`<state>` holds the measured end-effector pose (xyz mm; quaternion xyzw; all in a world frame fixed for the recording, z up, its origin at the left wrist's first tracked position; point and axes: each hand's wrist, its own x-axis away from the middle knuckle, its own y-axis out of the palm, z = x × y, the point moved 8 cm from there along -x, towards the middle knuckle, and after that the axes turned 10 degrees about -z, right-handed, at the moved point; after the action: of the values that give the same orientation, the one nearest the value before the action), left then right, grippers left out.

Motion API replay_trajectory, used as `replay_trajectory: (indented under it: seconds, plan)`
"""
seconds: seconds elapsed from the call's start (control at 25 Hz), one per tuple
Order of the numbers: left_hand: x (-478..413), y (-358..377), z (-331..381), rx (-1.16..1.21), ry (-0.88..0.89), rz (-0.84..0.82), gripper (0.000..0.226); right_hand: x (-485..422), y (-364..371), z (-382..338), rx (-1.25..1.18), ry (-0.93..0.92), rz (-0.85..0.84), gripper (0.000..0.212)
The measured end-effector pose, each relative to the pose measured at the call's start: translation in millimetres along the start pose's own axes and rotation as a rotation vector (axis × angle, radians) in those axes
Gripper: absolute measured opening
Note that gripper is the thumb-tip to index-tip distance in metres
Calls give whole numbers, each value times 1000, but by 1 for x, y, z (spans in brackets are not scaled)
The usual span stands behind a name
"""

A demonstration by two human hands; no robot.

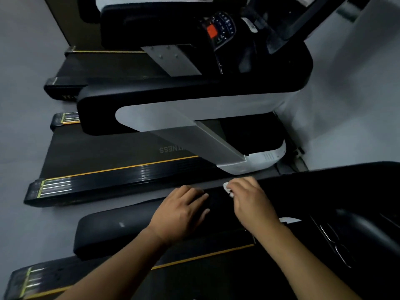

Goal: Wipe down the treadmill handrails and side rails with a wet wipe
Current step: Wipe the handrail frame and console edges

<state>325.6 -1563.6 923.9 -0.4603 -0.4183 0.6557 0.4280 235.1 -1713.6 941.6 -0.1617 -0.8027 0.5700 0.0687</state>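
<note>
Grey gym flooring is stretching under a row of three black treadmills, and a pale wall is closing off the room on the right. Light is falling dimly, and the picture is smearing a little toward its edges. Beyond the hands, the middle treadmill is showing a silver upright, a dark lettered belt and a yellow-striped side rail. At the top, the far machine's console is showing an orange button.

On the nearest treadmill, the person is reaching over the padded black handrail. The left hand is lying on top of it about midway along, fingers relaxed and gripping nothing. The right hand is working just beside it, toward the console end. Its fingers are pinching a crumpled white wet wipe against the handrail's far edge.

Wiping is looking under way but far from finished. A small pale mark is showing near the handrail's free end, so that stretch is probably waiting its turn. The ribbed side rail below, edged in yellow, is looking untouched, though dampness is not showing either way in this light. The opposite handrail and side rail are lying out of view, so their state cannot be told.
</note>
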Motion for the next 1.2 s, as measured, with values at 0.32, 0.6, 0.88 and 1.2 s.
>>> replay_trajectory:
  seconds: [0.32,0.6,0.88,1.2]
  plan:
    - [-2,-4,0,-33,-85,18,45,-18,20,-1,135,110,-316,74]
    - [-1,-3,-4,-9,-125,-22,47,-39,22,-1,127,-50,-358,69]
    - [1,-2,-6,66,-100,-61,43,-16,31,-30,46,-218,-174,47]
    - [0,-5,-5,71,-94,-53,39,24,46,-43,208,-222,-73,58]
